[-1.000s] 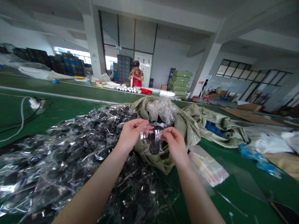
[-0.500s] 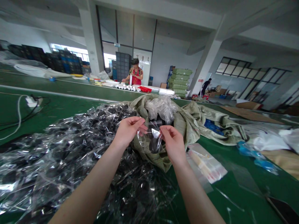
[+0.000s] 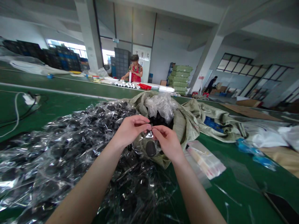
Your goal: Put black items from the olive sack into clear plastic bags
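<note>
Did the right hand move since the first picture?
Yes. Judged against the crumpled clear plastic at the sack, the right hand has shifted left, so its fingertips are now closer to the left hand.

Bare forearms (image 3: 92, 177) slant inward over the bench (image 3: 51, 107) toward its far edge; left hand (image 3: 130, 130) and right hand (image 3: 167, 142) nearly meet, fingertips (image 3: 147, 127) pinched.
</note>
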### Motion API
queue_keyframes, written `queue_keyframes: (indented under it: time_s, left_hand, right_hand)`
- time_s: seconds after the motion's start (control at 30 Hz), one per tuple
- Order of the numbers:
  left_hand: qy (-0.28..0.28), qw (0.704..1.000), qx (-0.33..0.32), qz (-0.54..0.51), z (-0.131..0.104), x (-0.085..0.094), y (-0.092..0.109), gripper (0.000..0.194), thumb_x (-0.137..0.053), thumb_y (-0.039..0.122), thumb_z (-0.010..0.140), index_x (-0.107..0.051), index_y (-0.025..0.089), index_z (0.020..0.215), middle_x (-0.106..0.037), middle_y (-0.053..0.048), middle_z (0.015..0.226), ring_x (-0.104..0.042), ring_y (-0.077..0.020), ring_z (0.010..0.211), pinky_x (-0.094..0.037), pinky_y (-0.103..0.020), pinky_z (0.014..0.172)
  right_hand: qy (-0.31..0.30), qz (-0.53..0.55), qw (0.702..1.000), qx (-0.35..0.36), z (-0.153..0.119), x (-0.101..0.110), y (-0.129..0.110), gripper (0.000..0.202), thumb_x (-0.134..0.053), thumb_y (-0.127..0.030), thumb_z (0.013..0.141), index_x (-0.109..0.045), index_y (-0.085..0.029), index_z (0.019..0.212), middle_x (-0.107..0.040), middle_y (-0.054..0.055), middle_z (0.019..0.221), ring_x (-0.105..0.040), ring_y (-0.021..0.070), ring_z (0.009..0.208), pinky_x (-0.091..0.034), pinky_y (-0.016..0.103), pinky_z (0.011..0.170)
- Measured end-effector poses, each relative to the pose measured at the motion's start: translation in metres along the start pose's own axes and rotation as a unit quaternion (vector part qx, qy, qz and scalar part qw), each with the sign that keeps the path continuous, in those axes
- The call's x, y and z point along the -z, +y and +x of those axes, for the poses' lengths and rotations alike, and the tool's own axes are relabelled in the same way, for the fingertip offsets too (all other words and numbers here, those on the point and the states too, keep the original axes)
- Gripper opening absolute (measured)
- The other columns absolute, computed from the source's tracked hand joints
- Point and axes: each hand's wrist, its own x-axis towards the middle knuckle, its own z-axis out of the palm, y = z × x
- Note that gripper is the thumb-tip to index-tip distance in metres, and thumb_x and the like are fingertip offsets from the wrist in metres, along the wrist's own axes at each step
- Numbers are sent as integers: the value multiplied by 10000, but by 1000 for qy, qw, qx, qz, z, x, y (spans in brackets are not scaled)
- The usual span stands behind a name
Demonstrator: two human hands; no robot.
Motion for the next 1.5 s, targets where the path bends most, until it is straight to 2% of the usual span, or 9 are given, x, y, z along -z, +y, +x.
queue_keyframes:
  time_s: [0.13,0.2,0.3,0.4,0.7,0.9,1.27,1.4,1.5]
  left_hand:
    - [41,984,-119,124,1,1,-2,124,-739,287,730,-697,186,787,-714,-43,779,-649,-171,714,-522,-314,715]
    - [66,943,-224,237,0,0,-2,67,-702,267,776,-716,203,790,-709,-53,851,-642,-192,823,-501,-347,809]
    - [25,883,-316,345,-3,-2,-1,114,-627,248,849,-738,227,839,-707,-53,907,-629,-194,871,-472,-359,839]
    - [-3,859,-323,398,-6,-3,0,169,-574,252,888,-742,239,885,-713,-46,919,-637,-190,859,-457,-350,799]
    - [31,819,-337,463,-9,-8,-1,159,-564,214,856,-716,215,811,-720,-41,883,-642,-197,834,-407,-349,755]
    - [39,825,-334,454,-10,-12,1,123,-555,170,834,-658,188,770,-698,-26,818,-633,-173,791,-385,-320,716]
    - [120,911,-263,294,-6,-13,-5,87,-573,138,766,-625,183,713,-618,-13,750,-545,-135,679,-437,-272,687]
    - [192,970,-140,42,3,-4,-2,89,-595,249,777,-600,177,726,-654,-24,780,-609,-144,732,-481,-264,713]
    - [210,953,-72,-208,11,9,2,123,-606,293,765,-568,176,760,-693,-54,915,-670,-165,852,-522,-286,774]
  right_hand:
    - [28,-14,999,18,0,1,5,199,-614,-371,819,-667,-181,794,-654,-8,670,-593,134,612,-492,256,617]
    - [45,-47,997,38,0,1,8,194,-595,-365,840,-659,-184,814,-654,0,687,-596,141,625,-491,262,625]
    - [47,-98,991,76,-1,2,11,175,-558,-343,874,-651,-196,852,-646,2,714,-600,148,658,-489,265,651]
    - [31,-122,987,104,-2,3,8,166,-528,-319,896,-646,-206,870,-645,1,750,-607,150,686,-494,262,672]
    - [12,-163,976,140,-6,5,1,179,-488,-276,916,-653,-212,894,-679,27,831,-643,169,766,-508,278,732]
    - [16,-175,974,144,-6,4,0,170,-486,-263,916,-645,-213,882,-684,24,839,-644,167,754,-508,272,719]
    - [42,-211,967,136,-8,4,-2,161,-509,-287,910,-636,-207,852,-668,18,766,-642,164,693,-498,274,675]
    - [86,-201,969,119,-6,8,-2,165,-517,-312,908,-623,-205,838,-670,17,730,-642,165,665,-500,279,661]
    - [152,-196,962,113,-3,16,0,179,-521,-352,908,-619,-209,863,-675,27,745,-641,176,675,-505,297,662]
